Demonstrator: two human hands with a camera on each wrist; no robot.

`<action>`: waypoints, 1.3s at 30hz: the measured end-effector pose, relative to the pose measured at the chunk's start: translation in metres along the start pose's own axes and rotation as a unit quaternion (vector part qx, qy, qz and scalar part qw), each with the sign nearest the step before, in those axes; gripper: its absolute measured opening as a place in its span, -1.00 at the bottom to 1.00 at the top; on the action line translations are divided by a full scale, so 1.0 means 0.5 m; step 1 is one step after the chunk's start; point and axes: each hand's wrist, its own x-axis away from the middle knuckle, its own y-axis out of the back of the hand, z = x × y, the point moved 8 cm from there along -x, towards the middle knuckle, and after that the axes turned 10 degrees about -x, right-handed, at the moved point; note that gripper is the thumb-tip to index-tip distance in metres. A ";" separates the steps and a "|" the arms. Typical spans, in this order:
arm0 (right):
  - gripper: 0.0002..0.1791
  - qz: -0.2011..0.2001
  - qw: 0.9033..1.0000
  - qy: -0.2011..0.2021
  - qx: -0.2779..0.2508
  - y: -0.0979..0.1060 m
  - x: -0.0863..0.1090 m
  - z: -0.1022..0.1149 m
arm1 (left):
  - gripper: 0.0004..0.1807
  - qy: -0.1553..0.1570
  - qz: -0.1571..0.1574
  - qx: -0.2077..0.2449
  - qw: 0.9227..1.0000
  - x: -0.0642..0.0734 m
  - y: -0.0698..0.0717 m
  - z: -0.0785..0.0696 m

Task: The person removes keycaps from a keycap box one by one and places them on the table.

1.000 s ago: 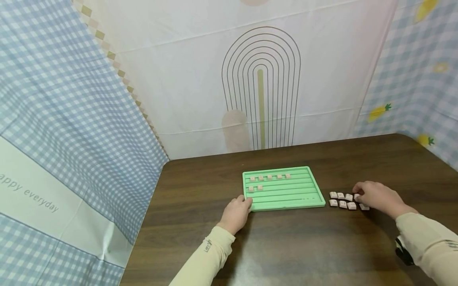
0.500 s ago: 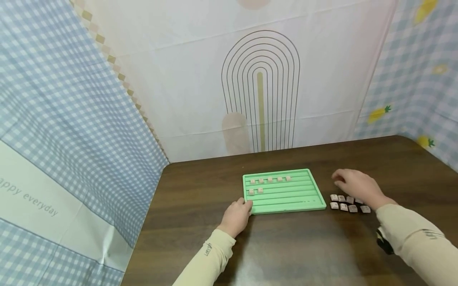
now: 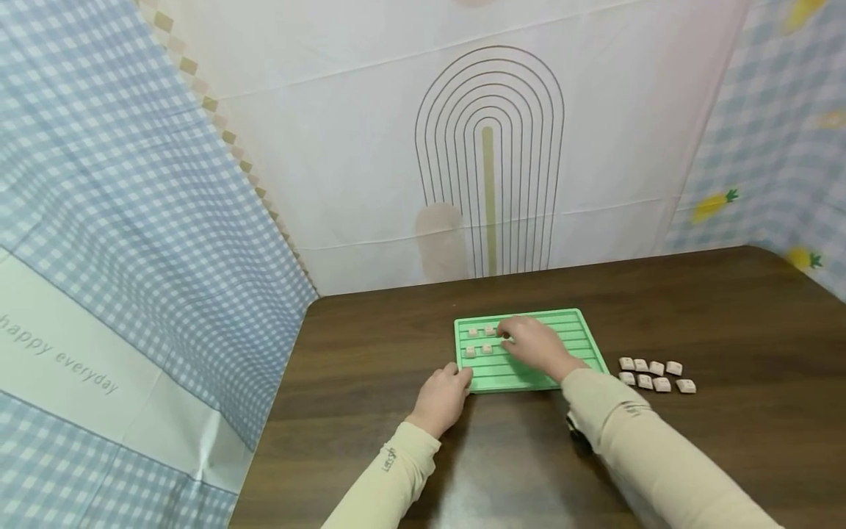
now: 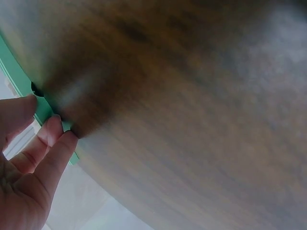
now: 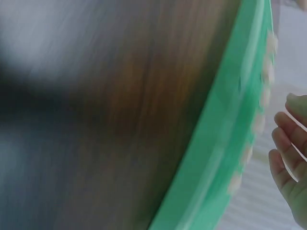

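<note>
A green ridged tray (image 3: pixel 492 380) lies on the dark wooden table, with small off-white keycaps (image 3: pixel 471 352) set in its two back rows. My left hand (image 3: pixel 441 400) holds its near left corner. The left wrist view shows thumb and fingers of this hand (image 4: pixel 29 167) gripping the tray's green edge (image 4: pixel 17 76). Over the tray's back rows is my right hand (image 3: pixel 537 344), thumb and index finger close together beside the keycaps and covering part of a row. In the right wrist view that hand (image 5: pixel 293 158) has bent fingers; I cannot tell whether a keycap is between them.
Several loose keycaps (image 3: pixel 662 384) lie in two rough rows on the table (image 3: pixel 740 323), right of the tray. A printed white cloth (image 3: pixel 370 147) hangs behind the table, with blue checked cloth (image 3: pixel 218 191) on the left. The table's left edge slants toward the front.
My right hand has moved left from the loose keycaps to above the tray's back rows. The left hand has stayed at the tray's corner. The view has shifted slightly.
</note>
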 end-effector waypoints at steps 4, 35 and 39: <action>-0.83 0.002 1.000 -0.002 0.022 -0.037 -0.006 0.019 | -0.85 -0.004 -0.013 -0.008 1.000 -0.001 0.006 -0.008; -0.86 -0.007 0.999 0.008 0.044 -0.026 -0.010 0.043 | -0.85 0.001 -0.021 -0.022 1.000 0.001 -0.002 0.000; -0.84 -0.018 1.000 0.015 0.020 0.028 0.018 0.037 | -0.87 0.000 -0.016 -0.021 1.000 0.001 -0.002 0.001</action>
